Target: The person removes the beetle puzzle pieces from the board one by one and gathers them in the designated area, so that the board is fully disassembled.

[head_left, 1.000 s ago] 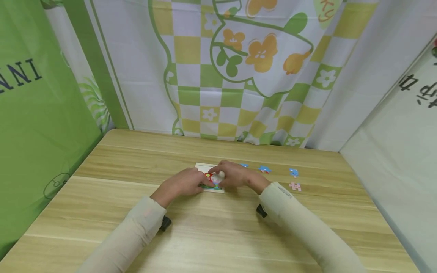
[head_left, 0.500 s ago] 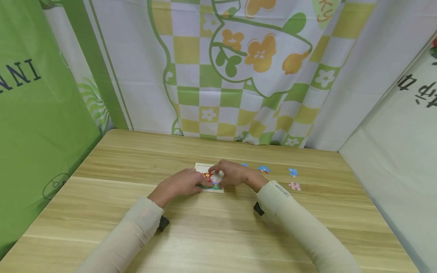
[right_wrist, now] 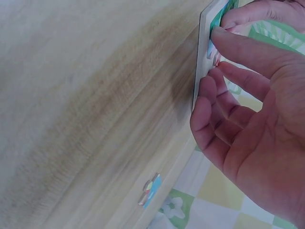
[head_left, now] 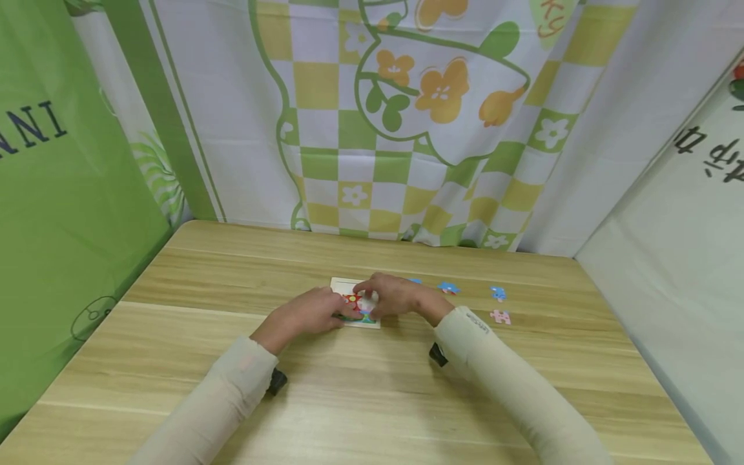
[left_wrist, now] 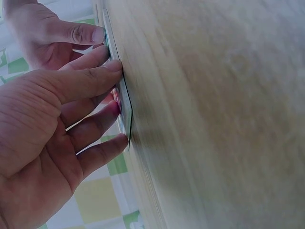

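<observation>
Still, both hands (head_left: pixel 354 307) unmoved, pressing puzzle board (head_left: pixel 343 285)

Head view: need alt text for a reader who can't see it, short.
A person's left hand and right hand press fingertips onto a small square picture puzzle board lying flat on a light wooden table. Loose blue jigsaw pieces and a pink jigsaw piece lie apart to its right; green and checked floral curtains hang behind.

Head cam looks forward and down from above your arms, taking in the whole table (head_left: pixel 174 361) and backdrop. Both wrist cams sit tight by the palms, skimming the tabletop. All three share the puzzle board (head_left: pixel 343 284) (left_wrist: pixel 125 102) (right_wrist: pixel 204 62).
</observation>
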Demonstrator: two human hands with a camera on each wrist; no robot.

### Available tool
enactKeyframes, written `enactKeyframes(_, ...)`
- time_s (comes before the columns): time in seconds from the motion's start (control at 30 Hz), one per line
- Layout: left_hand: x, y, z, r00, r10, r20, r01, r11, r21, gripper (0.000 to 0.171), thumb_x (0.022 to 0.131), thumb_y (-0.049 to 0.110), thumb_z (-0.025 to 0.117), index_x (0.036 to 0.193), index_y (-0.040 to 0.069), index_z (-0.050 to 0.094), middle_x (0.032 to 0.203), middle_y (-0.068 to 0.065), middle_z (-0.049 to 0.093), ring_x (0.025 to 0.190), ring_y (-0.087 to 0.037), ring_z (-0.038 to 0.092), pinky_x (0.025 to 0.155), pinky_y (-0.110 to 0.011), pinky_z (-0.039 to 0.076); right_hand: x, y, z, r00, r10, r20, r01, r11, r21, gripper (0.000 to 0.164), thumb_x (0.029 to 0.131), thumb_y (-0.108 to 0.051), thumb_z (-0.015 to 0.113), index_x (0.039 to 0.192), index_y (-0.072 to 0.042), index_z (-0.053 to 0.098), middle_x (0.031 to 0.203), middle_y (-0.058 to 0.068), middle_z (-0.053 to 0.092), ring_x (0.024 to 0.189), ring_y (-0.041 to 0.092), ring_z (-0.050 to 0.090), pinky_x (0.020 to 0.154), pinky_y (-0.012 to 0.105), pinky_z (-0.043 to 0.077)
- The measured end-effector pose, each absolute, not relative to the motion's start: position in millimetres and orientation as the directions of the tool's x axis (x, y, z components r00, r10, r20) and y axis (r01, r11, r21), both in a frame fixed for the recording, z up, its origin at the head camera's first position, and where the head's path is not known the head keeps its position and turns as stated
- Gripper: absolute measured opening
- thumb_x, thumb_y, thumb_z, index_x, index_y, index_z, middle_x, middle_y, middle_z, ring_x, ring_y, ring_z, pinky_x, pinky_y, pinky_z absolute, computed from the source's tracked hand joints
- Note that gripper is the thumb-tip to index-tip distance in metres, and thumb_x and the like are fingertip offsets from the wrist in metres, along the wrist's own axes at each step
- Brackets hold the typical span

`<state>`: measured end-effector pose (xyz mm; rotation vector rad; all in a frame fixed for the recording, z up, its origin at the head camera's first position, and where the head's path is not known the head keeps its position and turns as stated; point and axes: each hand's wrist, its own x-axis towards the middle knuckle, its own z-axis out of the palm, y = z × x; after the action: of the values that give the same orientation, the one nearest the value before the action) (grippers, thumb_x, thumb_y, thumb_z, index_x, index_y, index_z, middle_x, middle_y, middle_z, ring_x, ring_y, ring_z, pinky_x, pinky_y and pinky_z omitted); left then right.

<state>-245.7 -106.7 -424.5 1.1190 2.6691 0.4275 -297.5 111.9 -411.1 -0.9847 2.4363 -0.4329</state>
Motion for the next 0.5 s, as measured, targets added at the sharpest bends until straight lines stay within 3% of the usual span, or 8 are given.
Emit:
enactKeyframes(0.23,-244.7,-106.8,-424.7,-0.688,0.722,-0.075,0.662,0.666,0.344,0.035,0.092,0.008,0.078,0.125,0.016,0.076,0.117,-0.007,0.074,0.065,-0.009,0.04,0.063,-0.026,0.04,-300.5,112.9,-415.0,-0.621,-0.726,-0.295,-0.535,0.668,-0.518,0.064,0.091,-0.009,0.078,0.15,-0.009,0.054,0.121,0.004,0.062,0.093,0.018,0.055,0.085,0.035,0.047)
enactKeyframes(0.5,-246.1,-108.0,-425.7,-0.671,0.741,-0.033,0.694,0.643,0.325,0.034,0.09,0.008,0.08,0.123,0.016,0.078,0.113,-0.006,0.076,0.064,-0.009,0.041,0.062,-0.027,0.042,-302.3,115.1,-416.5,-0.606,-0.75,-0.266,-0.543,0.634,-0.55,0.064,0.088,-0.006,0.078,0.148,-0.005,0.054,0.116,0.005,0.063,0.088,0.016,0.056,0.08,0.032,0.048)
